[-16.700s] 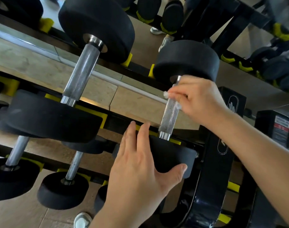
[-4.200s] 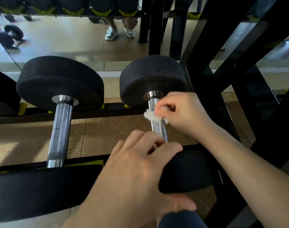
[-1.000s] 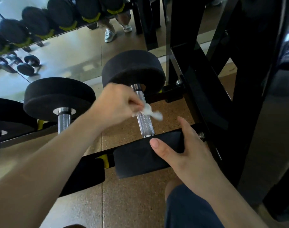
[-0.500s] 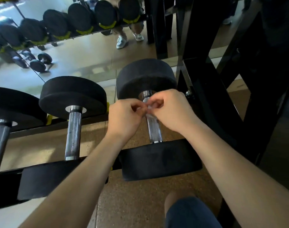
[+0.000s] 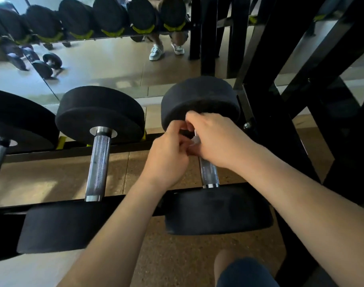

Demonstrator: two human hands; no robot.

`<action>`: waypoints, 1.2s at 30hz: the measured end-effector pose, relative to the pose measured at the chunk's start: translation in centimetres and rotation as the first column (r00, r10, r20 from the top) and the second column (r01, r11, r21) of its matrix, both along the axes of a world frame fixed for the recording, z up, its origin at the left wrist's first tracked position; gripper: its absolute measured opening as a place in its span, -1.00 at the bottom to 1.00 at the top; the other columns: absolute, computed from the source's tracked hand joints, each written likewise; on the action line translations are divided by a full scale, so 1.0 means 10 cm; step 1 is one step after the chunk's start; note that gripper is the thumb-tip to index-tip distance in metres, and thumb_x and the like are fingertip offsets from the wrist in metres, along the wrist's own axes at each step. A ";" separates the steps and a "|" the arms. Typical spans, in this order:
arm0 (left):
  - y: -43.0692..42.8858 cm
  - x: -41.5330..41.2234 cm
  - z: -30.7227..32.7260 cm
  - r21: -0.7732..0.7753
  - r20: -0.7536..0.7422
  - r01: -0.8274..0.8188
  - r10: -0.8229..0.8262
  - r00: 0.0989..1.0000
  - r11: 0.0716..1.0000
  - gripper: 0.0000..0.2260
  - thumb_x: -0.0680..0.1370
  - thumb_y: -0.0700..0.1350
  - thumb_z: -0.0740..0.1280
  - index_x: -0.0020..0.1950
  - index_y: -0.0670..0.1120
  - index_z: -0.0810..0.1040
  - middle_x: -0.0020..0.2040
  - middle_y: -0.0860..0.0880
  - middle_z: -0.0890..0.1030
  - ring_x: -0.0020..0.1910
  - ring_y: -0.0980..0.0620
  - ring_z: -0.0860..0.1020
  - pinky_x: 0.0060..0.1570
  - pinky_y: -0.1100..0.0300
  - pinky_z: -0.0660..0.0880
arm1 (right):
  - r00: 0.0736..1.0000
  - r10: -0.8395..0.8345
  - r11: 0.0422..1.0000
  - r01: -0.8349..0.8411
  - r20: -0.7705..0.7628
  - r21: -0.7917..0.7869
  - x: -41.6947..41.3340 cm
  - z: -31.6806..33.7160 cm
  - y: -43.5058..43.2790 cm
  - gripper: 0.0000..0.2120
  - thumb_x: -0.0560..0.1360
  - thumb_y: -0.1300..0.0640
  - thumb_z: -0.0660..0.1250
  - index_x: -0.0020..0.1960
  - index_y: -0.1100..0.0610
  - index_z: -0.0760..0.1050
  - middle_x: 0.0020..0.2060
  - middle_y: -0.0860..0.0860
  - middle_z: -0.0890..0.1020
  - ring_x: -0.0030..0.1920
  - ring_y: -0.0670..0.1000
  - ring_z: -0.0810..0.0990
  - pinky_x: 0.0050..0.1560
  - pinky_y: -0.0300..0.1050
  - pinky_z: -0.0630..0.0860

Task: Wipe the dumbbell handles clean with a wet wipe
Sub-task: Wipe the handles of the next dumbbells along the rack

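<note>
Navy cloth of our shorts (image 5: 247, 274) covers a knee at the bottom edge, above the brown cork floor (image 5: 177, 255). Just beyond, our two bare forearms reach forward over the end dumbbell (image 5: 218, 210), whose near black rubber head lies at the black front rail (image 5: 5, 216) of the rack. From that head the knurled steel handle (image 5: 209, 172) runs away from us, its lower half bare. Over its upper half our hands meet. The left hand (image 5: 168, 154) comes in from the left with its fingers curled, and the right hand (image 5: 220, 139) lies across the bar from the right, fingers bent down over it. Between their fingertips, right against the handle, shows a small white scrap of wet wipe (image 5: 194, 139). Both hands pinch it, and the fingers hide most of it. Behind the hands sits the far head (image 5: 199, 96) of the same dumbbell. To the left a bigger neighbour dumbbell (image 5: 98, 166) lies parallel on the same rails, untouched, and the edge of a third dumbbell (image 5: 17, 121) shows past it. To the right stand the black uprights of the rack frame (image 5: 280, 141). Farthest off, a mirror (image 5: 106, 65) shows a row of reflected dumbbells (image 5: 110, 17) in yellow cradles and a pair of white trainers (image 5: 156, 52)
</note>
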State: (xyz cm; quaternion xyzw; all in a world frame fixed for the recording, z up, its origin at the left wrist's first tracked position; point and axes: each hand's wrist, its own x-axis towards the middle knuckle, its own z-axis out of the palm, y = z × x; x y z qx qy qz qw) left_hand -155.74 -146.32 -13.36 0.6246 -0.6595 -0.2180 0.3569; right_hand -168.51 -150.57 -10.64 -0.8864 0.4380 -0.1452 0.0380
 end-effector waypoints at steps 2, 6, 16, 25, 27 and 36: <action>0.01 0.02 0.05 0.014 0.001 0.009 -0.009 1.000 1.000 -0.63 0.51 -0.35 0.24 0.29 -0.08 0.38 0.00 -0.05 0.67 0.03 -0.03 0.63 0.02 0.00 0.56 | 1.000 0.019 1.000 -0.019 -0.010 -0.019 0.04 0.02 -0.01 -0.82 0.46 0.13 0.40 -0.04 0.02 0.40 -0.16 -0.06 0.52 -0.10 0.01 0.56 -0.22 -0.13 0.38; 0.21 0.07 0.21 0.014 0.153 0.044 -0.045 0.987 0.999 -0.63 0.53 -0.09 0.34 0.32 0.10 0.43 -0.04 0.16 0.64 -0.02 0.14 0.62 0.00 0.13 0.58 | 0.999 0.001 0.998 -0.003 -0.039 -0.066 0.00 0.02 -0.09 -0.81 0.47 0.25 0.33 -0.01 0.04 0.65 -0.13 -0.05 0.52 -0.08 0.03 0.55 -0.15 -0.09 0.46; 0.48 0.29 0.42 0.346 0.051 0.346 -0.385 0.921 0.872 -0.51 0.29 0.44 0.25 -0.27 0.00 0.51 -0.33 -0.01 0.59 -0.36 0.11 0.56 -0.36 0.11 0.56 | 0.934 0.171 0.983 -0.140 -0.313 0.119 -0.07 0.16 -0.21 -0.85 0.50 0.14 0.35 0.04 0.02 0.64 0.06 -0.04 0.64 0.06 0.01 0.57 0.11 0.01 0.50; 0.51 0.35 0.40 0.332 0.094 0.342 -0.391 0.915 0.879 -0.62 0.28 0.29 0.45 -0.35 -0.02 0.52 -0.44 0.17 0.52 -0.42 0.28 0.46 -0.42 0.41 0.39 | 0.926 0.256 0.966 -0.254 -0.278 0.041 -0.03 0.13 -0.07 -0.83 0.40 0.27 0.41 -0.10 0.04 0.68 -0.24 -0.02 0.66 -0.13 0.08 0.59 -0.12 0.08 0.56; 0.52 0.36 0.39 0.338 0.096 0.329 -0.380 0.920 0.882 -0.63 0.27 0.30 0.44 -0.33 0.00 0.56 -0.39 0.17 0.58 -0.37 0.27 0.51 -0.42 0.40 0.43 | 0.944 0.241 0.968 -0.250 -0.226 -0.012 -0.06 0.14 -0.07 -0.84 0.38 0.29 0.44 -0.15 0.05 0.68 -0.27 -0.02 0.66 -0.17 0.08 0.60 -0.14 0.04 0.57; 0.56 0.39 0.37 0.338 0.045 0.354 -0.390 0.920 0.872 -0.66 0.31 0.27 0.43 -0.35 0.00 0.55 -0.42 0.13 0.60 -0.38 0.22 0.55 -0.32 0.29 0.50 | 0.968 0.217 0.968 -0.230 -0.124 -0.100 -0.06 0.12 -0.15 -0.87 0.36 0.29 0.44 -0.19 0.08 0.69 -0.32 -0.04 0.65 -0.25 0.05 0.59 -0.20 0.01 0.58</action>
